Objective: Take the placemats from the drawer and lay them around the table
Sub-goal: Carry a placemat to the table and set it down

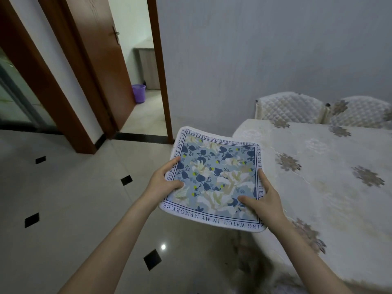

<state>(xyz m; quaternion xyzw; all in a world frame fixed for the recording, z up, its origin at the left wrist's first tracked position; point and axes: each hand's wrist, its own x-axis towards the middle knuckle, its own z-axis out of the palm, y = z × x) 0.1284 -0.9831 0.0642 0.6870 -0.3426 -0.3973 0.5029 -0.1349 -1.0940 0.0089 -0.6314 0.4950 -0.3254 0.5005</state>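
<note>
A square placemat point(216, 177) with a blue floral print and a lettered border is held flat in the air, just left of the table point(331, 187). My left hand point(164, 181) grips its left edge, thumb on top. My right hand point(262, 201) grips its right edge near the front corner, thumb lying on the print. The table wears a cream cloth with brown flower patches. I cannot tell whether more than one mat is in the stack. No drawer is in view.
Two chairs point(290, 108) with quilted cream covers stand behind the table against the grey wall. An open doorway point(144, 81) at the back left shows a purple bucket point(139, 93). Pale tiled floor point(74, 198) with black diamonds spreads to the left.
</note>
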